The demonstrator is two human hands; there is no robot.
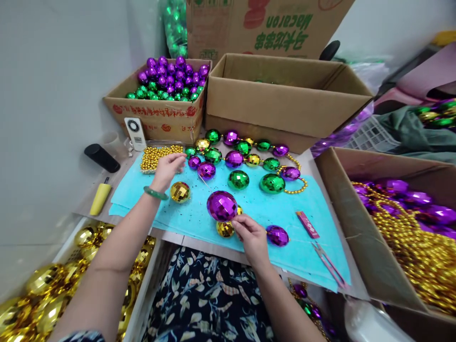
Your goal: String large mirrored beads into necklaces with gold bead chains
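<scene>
Yellow-handled tool [99, 198], laid on the counter [84, 205] to the left of the left hand. Turquoise cloth [131, 190], spread beneath both hands. Small round gold beads [160, 158], contained in a clear plastic tray [167, 143] just beyond the left hand. Left hand [168, 170], raised, its fingertips drawn together; whether thread is gripped between them cannot be told. Large faceted gold ball [180, 192], loose, set just right of the left wrist.

Thin pale thread or needle [204, 182], seen running from the purple ball toward the left hand. Large faceted, shiny purple ball [221, 205], held between the two hands, nearer the right. Faceted green ball [238, 180], placed beyond the right hand. Right hand [251, 237], its fingertips clamped at the purple ball's lower right edge. Second faceted purple ball [278, 235], rested just right of the right hand. Pink-handled scissors [329, 263], laid farther right.

Step in hand, as judged: the held purple ball is being strung. By the same judgement, a steady right grip and an outward draw by the left are called for.
</scene>
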